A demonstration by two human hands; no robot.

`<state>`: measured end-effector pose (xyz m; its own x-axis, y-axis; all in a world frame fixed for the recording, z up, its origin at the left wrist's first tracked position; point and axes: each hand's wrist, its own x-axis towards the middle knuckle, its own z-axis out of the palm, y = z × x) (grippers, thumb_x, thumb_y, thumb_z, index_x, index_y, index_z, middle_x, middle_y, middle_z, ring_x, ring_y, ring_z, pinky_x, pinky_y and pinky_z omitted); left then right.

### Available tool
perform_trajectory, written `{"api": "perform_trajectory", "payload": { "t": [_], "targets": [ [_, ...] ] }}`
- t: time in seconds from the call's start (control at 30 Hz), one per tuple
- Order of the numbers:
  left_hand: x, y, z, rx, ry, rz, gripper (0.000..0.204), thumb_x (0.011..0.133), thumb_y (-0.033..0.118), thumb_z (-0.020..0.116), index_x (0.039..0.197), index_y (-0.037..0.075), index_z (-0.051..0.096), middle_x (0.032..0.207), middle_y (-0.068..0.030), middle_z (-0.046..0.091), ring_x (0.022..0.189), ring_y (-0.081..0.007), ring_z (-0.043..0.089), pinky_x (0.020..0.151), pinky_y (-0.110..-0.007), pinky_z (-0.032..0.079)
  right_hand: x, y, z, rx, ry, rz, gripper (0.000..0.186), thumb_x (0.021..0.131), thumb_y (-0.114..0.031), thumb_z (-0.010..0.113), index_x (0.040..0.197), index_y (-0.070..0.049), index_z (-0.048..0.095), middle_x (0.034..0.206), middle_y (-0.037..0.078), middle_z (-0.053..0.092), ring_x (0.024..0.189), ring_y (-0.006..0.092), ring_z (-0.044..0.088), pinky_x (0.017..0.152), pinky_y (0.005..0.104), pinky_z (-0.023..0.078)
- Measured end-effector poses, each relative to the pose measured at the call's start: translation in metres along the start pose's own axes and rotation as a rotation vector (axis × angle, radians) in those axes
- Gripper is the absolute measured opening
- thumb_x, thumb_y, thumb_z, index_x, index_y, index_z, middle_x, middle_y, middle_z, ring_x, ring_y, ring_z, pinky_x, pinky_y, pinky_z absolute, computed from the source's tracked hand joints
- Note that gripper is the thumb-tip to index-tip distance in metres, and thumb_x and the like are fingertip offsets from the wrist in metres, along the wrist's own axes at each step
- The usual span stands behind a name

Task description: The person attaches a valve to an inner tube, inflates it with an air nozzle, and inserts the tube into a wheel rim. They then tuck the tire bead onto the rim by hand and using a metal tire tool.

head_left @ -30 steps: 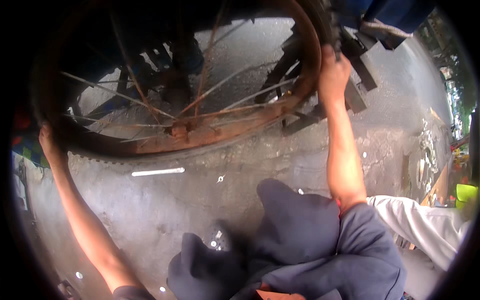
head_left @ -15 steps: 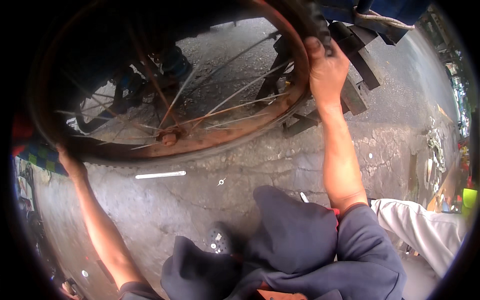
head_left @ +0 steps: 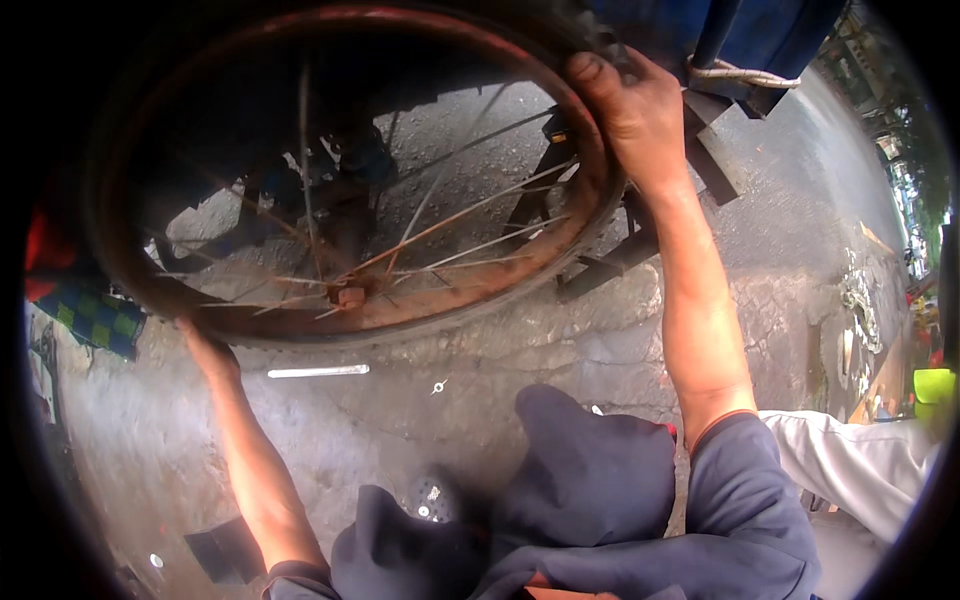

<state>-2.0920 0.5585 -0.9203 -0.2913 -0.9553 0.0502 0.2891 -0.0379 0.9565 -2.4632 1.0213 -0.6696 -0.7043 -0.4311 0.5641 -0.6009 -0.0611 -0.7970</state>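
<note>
A rusty spoked wheel (head_left: 440, 308) with a dark tyre is held up, tilted, across the upper left of the head view. At its upper right, my right hand (head_left: 640, 120) is closed round the tyre, thumb toward the rim. My left hand (head_left: 207, 350) holds the tyre's lower left edge; most of its fingers are hidden behind the wheel. The rusty hub (head_left: 350, 297) shows near the lower part of the rim, with thin spokes running from it. The wheel's far left side fades into shadow.
On the cracked floor near me lie a thin white strip (head_left: 318, 371) and a small metal piece (head_left: 438, 387). Dark metal framing (head_left: 610, 262) stands behind the wheel, below a blue panel (head_left: 770, 45) with a rope. At right a person's light trouser leg (head_left: 850, 460) reaches in.
The wheel's lower left edge and my left hand have shifted right in the view. My right hand sits slightly higher and farther left. Both hands stay on the wheel.
</note>
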Motion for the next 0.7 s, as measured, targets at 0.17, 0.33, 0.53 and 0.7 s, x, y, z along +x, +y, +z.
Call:
{"api": "perform_trajectory", "payload": {
  "t": [0.17, 0.33, 0.53, 0.7],
  "targets": [
    [-0.024, -0.02, 0.01, -0.135, 0.034, -0.106, 0.084, 0.103, 0.063, 0.041, 0.159, 0.001, 0.026, 0.164, -0.0135, 0.03, 0.152, -0.0291, 0.027, 0.125, -0.043, 0.021, -0.023, -0.008, 0.016, -0.379, 0.326, -0.027, 0.067, 0.083, -0.051, 0.081, 0.115, 0.006, 0.069, 0.104, 0.011, 0.073, 0.095, 0.0139, 0.063, 0.086, 0.0302, 0.051],
    [-0.028, -0.028, 0.008, -0.109, 0.088, -0.111, 0.09, 0.1, 0.066, 0.047, 0.159, 0.002, 0.026, 0.166, -0.0125, 0.027, 0.153, -0.0291, 0.024, 0.126, -0.043, 0.018, -0.01, 0.001, 0.008, -0.171, 0.193, 0.137, 0.069, 0.081, -0.05, 0.082, 0.114, 0.009, 0.068, 0.096, 0.014, 0.074, 0.091, 0.0167, 0.066, 0.085, 0.0302, 0.051],
    [-0.049, -0.052, 0.007, -0.089, 0.041, -0.177, 0.089, 0.1, 0.066, 0.049, 0.159, 0.004, 0.028, 0.165, -0.0124, 0.028, 0.152, -0.0303, 0.026, 0.124, -0.046, 0.022, -0.011, 0.002, 0.0, -0.365, 0.183, -0.147, 0.075, 0.078, -0.055, 0.083, 0.113, 0.009, 0.067, 0.096, 0.012, 0.074, 0.089, 0.0194, 0.065, 0.085, 0.0344, 0.052],
    [-0.06, -0.069, -0.006, 0.004, 0.017, -0.29, 0.085, 0.096, 0.07, 0.051, 0.157, 0.011, 0.036, 0.157, -0.0094, 0.041, 0.139, -0.0305, 0.042, 0.105, -0.053, 0.042, -0.031, 0.008, 0.004, -0.119, 0.212, 0.122, 0.071, 0.079, -0.057, 0.081, 0.111, 0.006, 0.07, 0.097, 0.01, 0.074, 0.088, 0.0154, 0.065, 0.084, 0.0327, 0.052]
  ]
}}
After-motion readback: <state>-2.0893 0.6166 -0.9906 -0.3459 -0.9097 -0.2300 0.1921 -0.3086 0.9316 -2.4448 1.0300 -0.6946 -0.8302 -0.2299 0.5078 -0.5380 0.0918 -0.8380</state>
